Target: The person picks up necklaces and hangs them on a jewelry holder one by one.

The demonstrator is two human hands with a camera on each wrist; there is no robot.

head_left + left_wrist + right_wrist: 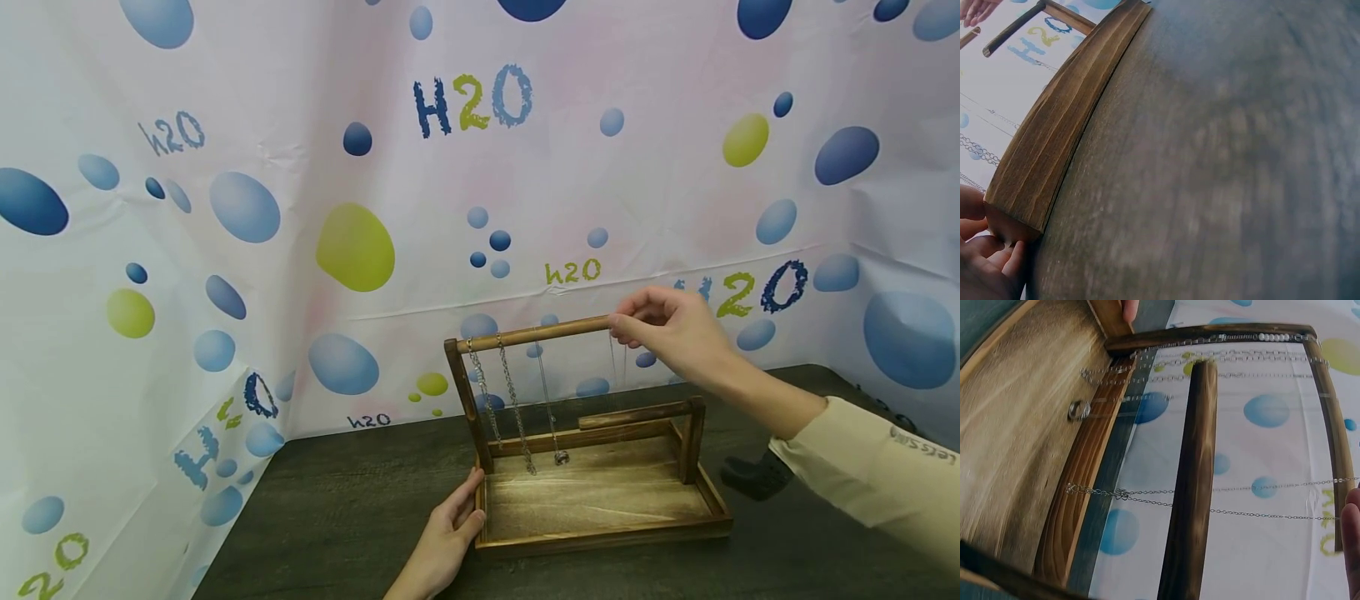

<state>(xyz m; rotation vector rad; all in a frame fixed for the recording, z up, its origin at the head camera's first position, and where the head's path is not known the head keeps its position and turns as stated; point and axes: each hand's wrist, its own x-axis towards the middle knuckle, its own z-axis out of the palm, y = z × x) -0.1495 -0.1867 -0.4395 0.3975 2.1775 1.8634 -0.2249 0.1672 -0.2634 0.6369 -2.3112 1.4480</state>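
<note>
A wooden jewelry stand (600, 533) has a tray base, a tall upper bar and a shorter lower bar. My left hand (442, 537) holds the tray's left end, its fingers around the corner in the left wrist view (988, 259). Up at the free end of the upper bar (555, 330), my right hand (675, 329) pinches a thin chain necklace (1235, 487) draped over the bar. Further left hang a chain with pearl-like beads (1274, 337), a linked chain (514, 400) and a fine necklace with a ring-like pendant (562, 457).
The stand sits on a dark wood-grain table (360, 492). Close behind hangs a white backdrop (465, 175) with blue and green spots. A black object (753, 477) lies right of the stand, partly under the right sleeve (862, 467). The lower bar (1194, 469) juts out below the right hand.
</note>
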